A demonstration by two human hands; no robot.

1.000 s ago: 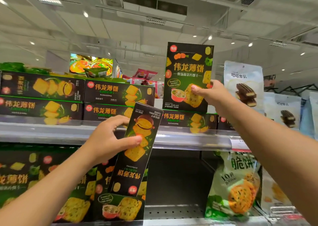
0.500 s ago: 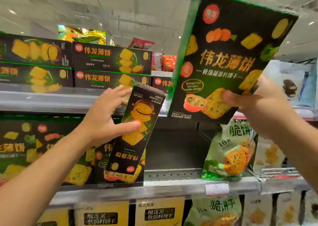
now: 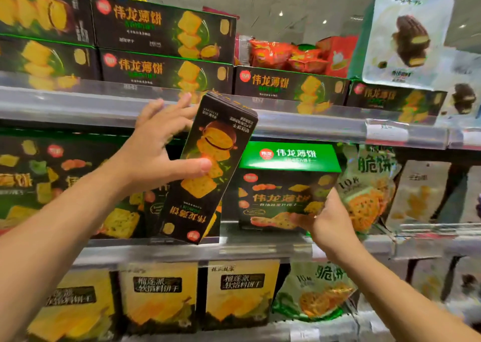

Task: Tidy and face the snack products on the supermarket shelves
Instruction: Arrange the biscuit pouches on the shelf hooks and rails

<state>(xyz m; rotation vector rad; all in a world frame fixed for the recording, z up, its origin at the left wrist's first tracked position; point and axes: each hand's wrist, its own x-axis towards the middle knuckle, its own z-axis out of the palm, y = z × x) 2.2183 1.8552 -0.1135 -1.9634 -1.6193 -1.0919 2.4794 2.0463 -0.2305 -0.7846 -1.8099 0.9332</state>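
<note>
Head camera view of supermarket shelves with clear plastic front rails. The left hand (image 3: 153,157) holds a tall, narrow black cardboard box (image 3: 208,170) of crackers upside down and tilted, thumb pressed flat on its printed front, fingers (image 3: 166,107) spread behind its upper edge. The box's lower end is in front of the middle shelf (image 3: 260,248) rail.

To its right, a wider black box with a bright green top (image 3: 286,185) is at the middle shelf, upright and facing forward. The right hand (image 3: 328,219) grips its lower right corner, thumb on the front face, the other fingers hidden behind.

Left of both, more large black boxes (image 3: 52,180) stand on the same shelf. Right of them are glossy, crinkled green snack bags (image 3: 369,185).

On the top shelf (image 3: 78,102), long flat black boxes (image 3: 166,45) lie stacked in two layers, and a pale pouch (image 3: 408,32) picturing chocolate biscuits stands at the right. The bottom shelf carries yellow rectangular boxes (image 3: 242,295), somewhat blurred.
</note>
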